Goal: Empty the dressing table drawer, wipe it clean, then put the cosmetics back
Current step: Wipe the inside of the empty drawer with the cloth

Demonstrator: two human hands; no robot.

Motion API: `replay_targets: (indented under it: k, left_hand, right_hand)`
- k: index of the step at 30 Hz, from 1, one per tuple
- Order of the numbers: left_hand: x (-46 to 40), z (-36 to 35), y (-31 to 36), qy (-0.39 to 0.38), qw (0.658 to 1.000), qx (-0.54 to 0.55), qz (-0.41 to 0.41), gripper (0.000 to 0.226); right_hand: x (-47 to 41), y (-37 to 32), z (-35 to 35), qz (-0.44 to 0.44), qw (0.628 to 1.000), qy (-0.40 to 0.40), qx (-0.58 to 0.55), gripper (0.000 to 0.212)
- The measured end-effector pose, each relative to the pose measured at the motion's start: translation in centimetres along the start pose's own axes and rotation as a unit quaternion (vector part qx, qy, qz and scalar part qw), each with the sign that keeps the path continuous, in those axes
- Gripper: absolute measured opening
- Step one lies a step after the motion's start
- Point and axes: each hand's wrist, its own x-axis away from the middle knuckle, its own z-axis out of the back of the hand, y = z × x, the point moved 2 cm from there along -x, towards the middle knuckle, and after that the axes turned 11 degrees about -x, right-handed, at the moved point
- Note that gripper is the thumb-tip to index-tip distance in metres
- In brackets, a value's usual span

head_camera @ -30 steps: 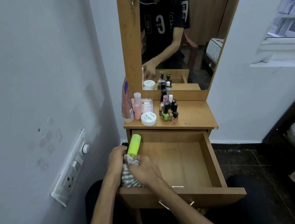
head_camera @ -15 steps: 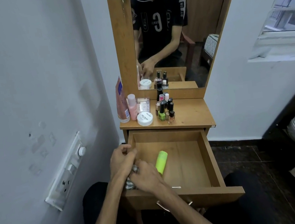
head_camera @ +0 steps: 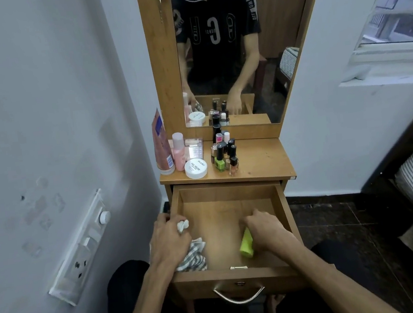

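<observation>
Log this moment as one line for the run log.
stage: wiping | drawer: open | left hand: holds striped cloth | right hand: grips green tube in drawer | cosmetics: on tabletop

cloth (head_camera: 192, 258): grey and white stripes
tube (head_camera: 246, 243): lime green
drawer (head_camera: 237, 277): light brown wood
round jar (head_camera: 196, 168): white
tall bottle (head_camera: 178, 151): pink

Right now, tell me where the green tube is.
In the head view, the green tube lies inside the open drawer, front right, under the right hand, opposite the striped cloth.
</observation>
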Motion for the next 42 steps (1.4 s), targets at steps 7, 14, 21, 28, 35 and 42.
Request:
replay_targets:
  k: [7, 14, 21, 28, 35, 42]
  left_hand:
    - [0.1, 0.1, 0.0, 0.019, 1.0, 0.018, 0.006, 0.03]
    - [-0.1, 0.1, -0.1, 0.035, 0.999, 0.019, 0.012, 0.033]
    - [0.2, 0.2, -0.1, 0.037, 0.999, 0.027, 0.013, 0.039]
    - [0.3, 0.2, -0.2, 0.053, 0.998, 0.042, 0.007, 0.031]
    - [0.2, 0.4, -0.2, 0.055, 0.997, 0.05, 0.014, 0.031]
    - [0.5, 1.3, -0.5, 0.063, 0.982, 0.171, 0.059, 0.01]
  right_hand:
    - [-0.4, -0.5, -0.1, 0.046, 0.984, 0.127, -0.119, 0.039]
    - [-0.2, -3.1, 4.4, 0.1, 0.862, 0.347, -0.356, 0.021]
    - [-2.9, -6.3, 8.6, 0.099, 0.827, 0.446, -0.328, 0.026]
    - [-4.3, -7.6, 8.1, 0.074, 0.849, 0.436, -0.288, 0.057]
    - [-3.2, -7.5, 8.1, 0.095, 0.85, 0.438, -0.277, 0.072]
    - [1.6, -9.5, 3.4, 0.175, 0.845, 0.378, -0.335, 0.036]
